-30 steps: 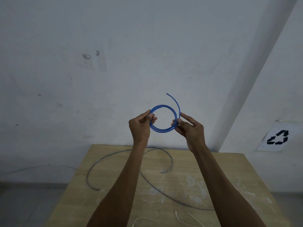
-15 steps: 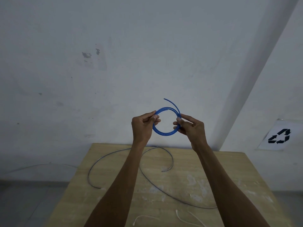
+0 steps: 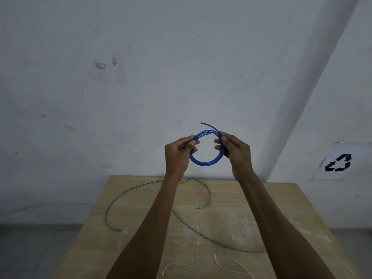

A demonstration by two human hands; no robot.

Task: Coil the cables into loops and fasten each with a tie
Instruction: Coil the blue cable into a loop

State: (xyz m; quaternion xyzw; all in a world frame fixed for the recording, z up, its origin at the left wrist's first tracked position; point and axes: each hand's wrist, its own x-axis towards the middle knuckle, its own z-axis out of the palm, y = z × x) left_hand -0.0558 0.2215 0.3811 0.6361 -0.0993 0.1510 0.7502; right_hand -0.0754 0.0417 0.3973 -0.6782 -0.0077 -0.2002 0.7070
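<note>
A blue cable (image 3: pixel 203 163) is wound into a small round coil held up in front of the wall, above the far edge of the wooden table (image 3: pixel 302 208). My left hand (image 3: pixel 178 153) pinches the coil's left side. My right hand (image 3: pixel 235 151) grips its right side, fingers curled round the strands. One short blue end sticks out at the top of the coil. A long grey cable (image 3: pixel 112 202) lies uncoiled in loose curves on the table. White ties (image 3: pixel 221 267) lie near the table's front edge.
The table stands against a white wall with a slanted column at the right. A paper sign with a black recycling symbol (image 3: pixel 338 163) hangs on the right wall. Grey floor shows to the left of the table.
The free blue end has been drawn in and is now shorter, lying close along the coil's top. My right hand has shifted its grip up the coil's right side.
</note>
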